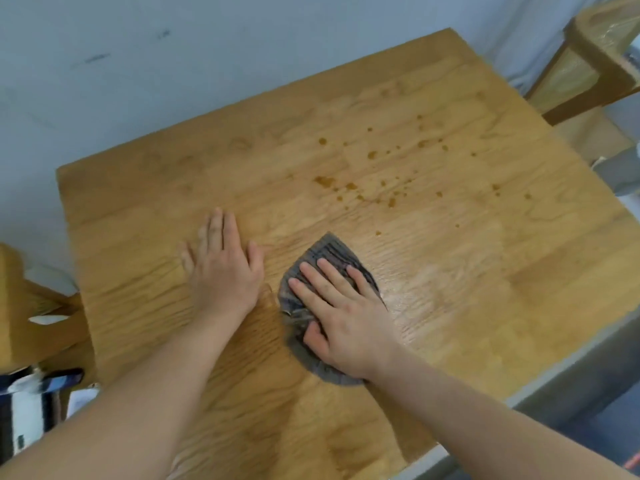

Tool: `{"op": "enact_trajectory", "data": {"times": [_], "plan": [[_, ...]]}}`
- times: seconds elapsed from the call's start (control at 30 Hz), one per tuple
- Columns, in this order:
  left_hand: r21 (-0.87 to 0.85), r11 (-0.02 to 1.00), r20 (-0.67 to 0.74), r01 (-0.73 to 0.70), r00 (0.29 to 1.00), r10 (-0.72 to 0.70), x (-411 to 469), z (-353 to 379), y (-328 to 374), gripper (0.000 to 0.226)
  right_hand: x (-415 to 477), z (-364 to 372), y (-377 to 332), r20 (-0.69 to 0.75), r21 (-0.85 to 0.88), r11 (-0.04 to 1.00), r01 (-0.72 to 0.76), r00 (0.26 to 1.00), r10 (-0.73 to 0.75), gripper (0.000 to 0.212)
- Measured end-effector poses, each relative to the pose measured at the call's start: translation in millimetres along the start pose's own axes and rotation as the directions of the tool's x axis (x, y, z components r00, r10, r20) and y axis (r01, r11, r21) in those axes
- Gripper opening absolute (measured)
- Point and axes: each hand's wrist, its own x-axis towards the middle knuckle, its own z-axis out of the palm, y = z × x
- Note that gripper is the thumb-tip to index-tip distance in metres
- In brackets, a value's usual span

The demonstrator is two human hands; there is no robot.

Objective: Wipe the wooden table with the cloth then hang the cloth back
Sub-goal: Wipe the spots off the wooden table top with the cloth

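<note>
**Head view, wiping stage** (clock directions are read on the frame, twelve at the far edge). The cloth (329,252), grey and ribbed, is shown crumpled flat on the desk (467,258), just below the centre at about 5 o'clock. It is pressed down by the right hand (346,317), whose fingers (332,275) are laid straight and spread over it, not clenched. The left hand (221,268) is rested palm down on bare wood just beside the cloth, at 9 o'clock of it. Its fingers (218,230) are released and straight, and nothing is held.

Progress is judged as early to middle. A wet sheen (422,289) is seen at 3 o'clock of the cloth, so this patch is taken as already wiped. A scatter of brown drops (374,157) is left at 1 o'clock, well apart from the cloth, and the far half of the desk is taken as not yet covered. Hanging the cloth back remains to be done, and no hook or rail is shown.

The surface is of pale jointed wood with plain grain. A pale wall (173,64) is set behind the far edge at 11 o'clock. One chair (595,57) is seen at 2 o'clock, a second chair (34,306) at 9 o'clock, and striped fabric (20,410) at 8 o'clock (its nature cannot be told).
</note>
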Motion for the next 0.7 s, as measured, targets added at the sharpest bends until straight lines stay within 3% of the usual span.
{"op": "enact_trajectory", "data": {"times": [0.2, 0.47, 0.7], "plan": [[-0.027, 1.000, -0.032, 0.000, 0.999, -0.001, -1.9, 3.3, -2.2, 0.056, 110.3, -10.1, 16.8, -0.029, -0.001, 0.968, -0.251, 0.968, 0.251, 0.058], [-0.024, 0.999, 0.033, 0.028, 0.999, -0.027, -3.5, -3.9, 0.9, 0.059, 9.6, 5.1, -12.9, -0.019, -0.029, 0.997, -0.076, 0.997, 0.075, 0.057], [0.002, 1.000, 0.030, 0.026, 0.999, -0.026, -2.8, -0.2, 0.5, 0.059, 75.3, -1.8, -4.5, 0.030, -0.043, 0.992, -0.122, 0.992, 0.123, 0.059]]}}
